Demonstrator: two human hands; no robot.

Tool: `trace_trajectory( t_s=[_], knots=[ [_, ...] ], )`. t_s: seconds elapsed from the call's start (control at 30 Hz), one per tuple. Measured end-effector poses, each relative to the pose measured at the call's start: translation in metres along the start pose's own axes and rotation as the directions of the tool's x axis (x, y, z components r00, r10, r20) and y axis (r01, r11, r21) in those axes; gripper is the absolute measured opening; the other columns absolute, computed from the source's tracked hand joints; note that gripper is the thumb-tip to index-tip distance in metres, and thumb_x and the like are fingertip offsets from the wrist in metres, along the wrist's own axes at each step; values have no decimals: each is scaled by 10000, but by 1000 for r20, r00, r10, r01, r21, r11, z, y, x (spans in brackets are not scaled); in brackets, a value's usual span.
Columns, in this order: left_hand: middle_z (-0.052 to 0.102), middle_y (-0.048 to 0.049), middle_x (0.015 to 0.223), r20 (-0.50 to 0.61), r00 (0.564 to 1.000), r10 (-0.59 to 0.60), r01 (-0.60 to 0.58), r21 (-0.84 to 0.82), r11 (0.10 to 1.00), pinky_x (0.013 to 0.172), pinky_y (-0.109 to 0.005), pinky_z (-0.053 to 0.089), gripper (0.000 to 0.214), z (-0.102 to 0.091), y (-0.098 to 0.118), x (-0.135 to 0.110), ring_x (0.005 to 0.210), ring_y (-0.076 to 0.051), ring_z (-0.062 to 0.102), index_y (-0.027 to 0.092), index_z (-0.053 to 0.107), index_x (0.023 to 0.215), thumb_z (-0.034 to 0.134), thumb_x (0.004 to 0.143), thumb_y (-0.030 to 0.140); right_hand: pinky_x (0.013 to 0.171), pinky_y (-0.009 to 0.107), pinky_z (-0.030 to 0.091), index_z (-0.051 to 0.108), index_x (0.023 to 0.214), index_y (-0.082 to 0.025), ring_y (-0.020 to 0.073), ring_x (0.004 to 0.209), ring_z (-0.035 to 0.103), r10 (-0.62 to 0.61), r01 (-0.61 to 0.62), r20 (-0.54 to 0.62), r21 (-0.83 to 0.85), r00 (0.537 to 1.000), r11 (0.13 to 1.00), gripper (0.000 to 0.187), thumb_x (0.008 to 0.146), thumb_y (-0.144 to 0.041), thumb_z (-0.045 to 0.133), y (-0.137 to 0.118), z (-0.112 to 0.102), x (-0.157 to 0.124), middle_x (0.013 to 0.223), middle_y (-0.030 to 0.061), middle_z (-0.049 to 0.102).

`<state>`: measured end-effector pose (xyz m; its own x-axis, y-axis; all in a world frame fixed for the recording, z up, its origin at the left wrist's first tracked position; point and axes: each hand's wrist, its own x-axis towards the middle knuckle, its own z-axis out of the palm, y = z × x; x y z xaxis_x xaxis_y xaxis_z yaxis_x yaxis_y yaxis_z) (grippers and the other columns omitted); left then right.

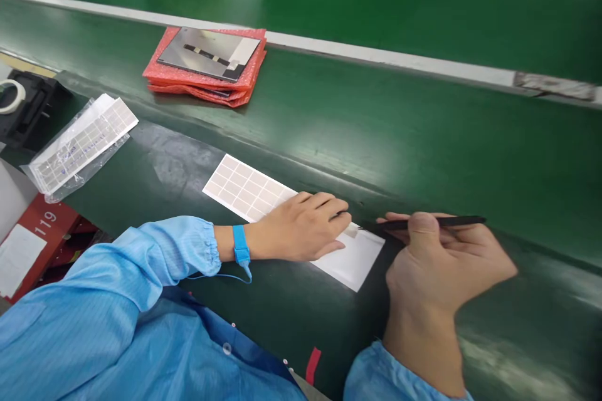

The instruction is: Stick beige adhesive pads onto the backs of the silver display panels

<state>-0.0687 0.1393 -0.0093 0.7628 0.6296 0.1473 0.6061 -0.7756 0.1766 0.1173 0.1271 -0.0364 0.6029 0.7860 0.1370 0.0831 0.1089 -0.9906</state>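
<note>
My left hand (pixel 301 227) lies on a white backing sheet (pixel 355 260) printed with a grid of beige pads (pixel 244 187), its fingers curled and holding the sheet down. My right hand (pixel 442 260) pinches slim black tweezers (pixel 423 222) between thumb and fingers. Their tips point left and end just beyond my left fingertips, beside a single beige pad (pixel 350 232). The hand hides the sheet's middle. A blue antistatic wrist strap (pixel 241 244) circles my left wrist, below a light blue sleeve (pixel 155 250).
A green conveyor belt (pixel 376 125) with a white rail (pixel 376 53) runs across. On it sits a display panel on red bubble bags (pixel 207 56). At left are a bagged pad sheet (pixel 82 144), a black holder (pixel 28 106), and a red box marked 119 (pixel 44 232).
</note>
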Motion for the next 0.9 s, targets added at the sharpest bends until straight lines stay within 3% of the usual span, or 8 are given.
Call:
trace_trajectory(
  t_s=[0.4, 0.63, 0.9],
  knots=[
    [642, -125, 1418, -13, 1000, -19, 18, -36, 999, 1030, -391, 439, 391, -1, 2, 0, 1313, -278, 562, 103, 659, 1299, 598, 1053, 400, 572, 294, 586, 596, 792, -114, 236, 626, 660, 50, -50, -3, -33, 999, 998, 304, 684, -355, 746, -1, 0, 1, 754, 125, 639],
    [640, -119, 1438, -26, 999, -24, 23, -26, 999, 1036, -386, 437, 394, -1, 2, -1, 1327, -277, 557, 105, 659, 1310, 604, 1051, 397, 577, 301, 592, 575, 813, -134, 245, 643, 669, 6, -6, -30, -20, 1000, 1000, 302, 688, -362, 727, 0, 2, 1, 748, 111, 638],
    [614, -149, 1458, 6, 1000, -19, 19, -12, 1000, 1047, -395, 441, 393, -2, 3, -1, 1340, -278, 544, 109, 655, 1317, 556, 1070, 398, 606, 303, 597, 601, 812, -118, 229, 651, 668, 26, -25, 22, -39, 999, 999, 287, 720, -347, 746, -4, 3, -2, 782, 115, 652]
  ],
)
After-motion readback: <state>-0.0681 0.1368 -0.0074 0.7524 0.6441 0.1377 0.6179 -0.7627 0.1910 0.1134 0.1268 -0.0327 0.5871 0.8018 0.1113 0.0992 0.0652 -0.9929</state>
